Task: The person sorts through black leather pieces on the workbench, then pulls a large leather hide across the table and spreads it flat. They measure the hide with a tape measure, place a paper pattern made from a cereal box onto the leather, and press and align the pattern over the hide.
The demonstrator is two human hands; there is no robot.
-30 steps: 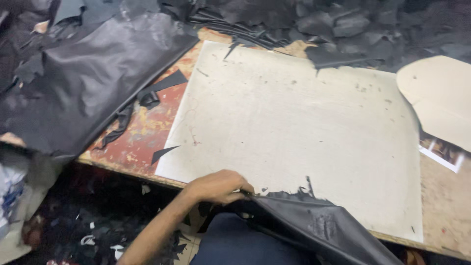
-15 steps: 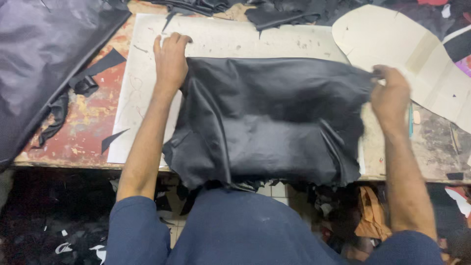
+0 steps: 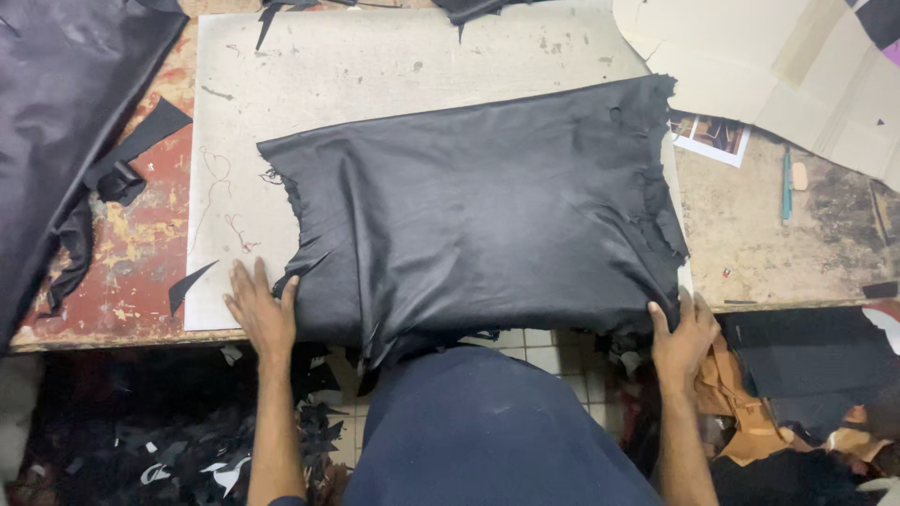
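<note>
On the grey cutting board, the black leather sheet already lies spread nearly flat, left hand pressing open-palmed beside its near-left edge, right hand pinching its near-right corner, rumpled near edge left to smooth.

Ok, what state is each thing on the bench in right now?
Black leather sheet: spread flat on the board, near edge hanging over.
Left hand: open, palm down at the sheet's left edge.
Right hand: gripping the sheet's right near corner.
Grey cutting board: flat, partly covered.
Cardboard pattern: lying flat, top right.
</note>
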